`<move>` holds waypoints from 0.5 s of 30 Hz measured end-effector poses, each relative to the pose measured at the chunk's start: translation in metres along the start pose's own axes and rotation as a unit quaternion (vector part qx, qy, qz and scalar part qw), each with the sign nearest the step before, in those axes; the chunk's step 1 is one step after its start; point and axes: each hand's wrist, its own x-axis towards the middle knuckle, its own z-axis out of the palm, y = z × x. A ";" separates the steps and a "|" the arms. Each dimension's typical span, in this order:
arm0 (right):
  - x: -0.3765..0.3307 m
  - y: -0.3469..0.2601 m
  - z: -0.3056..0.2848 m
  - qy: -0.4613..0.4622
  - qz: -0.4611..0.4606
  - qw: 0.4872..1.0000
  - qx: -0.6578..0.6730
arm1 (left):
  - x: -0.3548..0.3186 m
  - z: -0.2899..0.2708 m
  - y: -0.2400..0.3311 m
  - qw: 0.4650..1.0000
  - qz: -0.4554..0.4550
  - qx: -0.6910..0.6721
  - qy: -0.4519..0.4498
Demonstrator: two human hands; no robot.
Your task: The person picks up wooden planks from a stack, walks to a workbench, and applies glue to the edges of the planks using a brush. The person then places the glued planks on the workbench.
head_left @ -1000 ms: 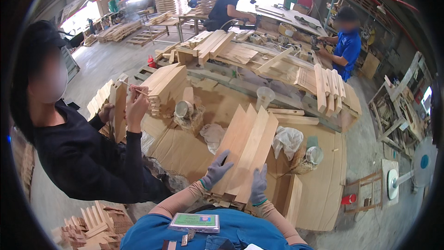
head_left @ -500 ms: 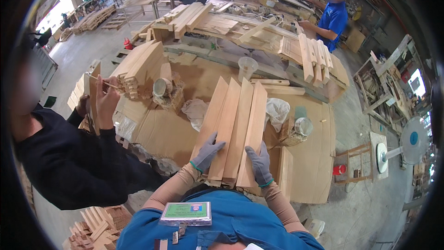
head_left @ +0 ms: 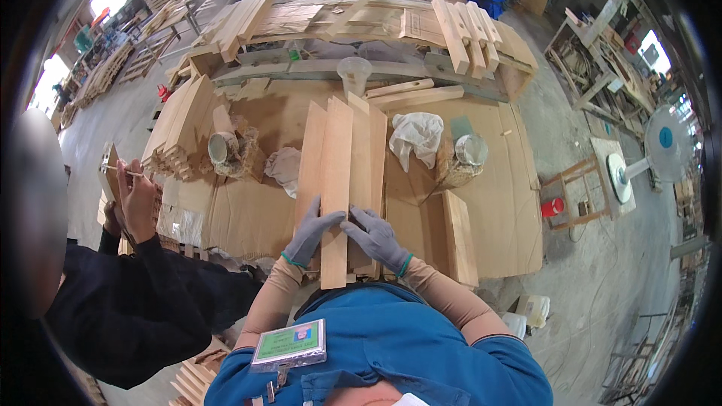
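Wooden boards (head_left: 338, 173) held flat on cardboard-covered desk (head_left: 496, 203), long axis running away from the person.

Left hand (head_left: 310, 231), gloved grey, lies spread with fingers apart on the near end of the boards; right hand (head_left: 376, 237), likewise gloved, presses flat just beside it. Neither hand grips. Boards lie side by side, touching, near ends at the person's chest, far ends toward a clear plastic cup (head_left: 354, 74).

Daylight floods in from openings at the upper left, blown out white; the workbench (head_left: 481, 203) is evenly lit with soft shadows; fisheye bending curves edges; the rim is black; focus stays fairly sharp.
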 end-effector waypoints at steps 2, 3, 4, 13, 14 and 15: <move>-0.004 0.005 0.002 0.041 -0.015 0.996 0.084 | -0.002 -0.007 0.012 1.000 -0.002 0.019 -0.002; -0.004 0.006 0.003 0.061 -0.026 0.990 0.127 | -0.004 -0.015 0.019 1.000 0.001 0.019 -0.004; -0.005 0.003 0.003 0.076 0.001 0.990 0.115 | -0.010 -0.029 0.024 1.000 0.003 0.017 0.000; -0.008 0.027 0.023 0.175 -0.077 0.974 -0.124 | -0.013 -0.084 0.024 0.980 0.034 0.192 0.048; -0.006 0.026 0.026 0.132 -0.065 0.982 -0.121 | -0.010 -0.082 0.024 0.955 0.077 0.282 0.050; -0.003 0.025 0.027 0.090 -0.050 0.988 -0.118 | -0.007 -0.075 0.027 0.920 0.119 0.369 0.048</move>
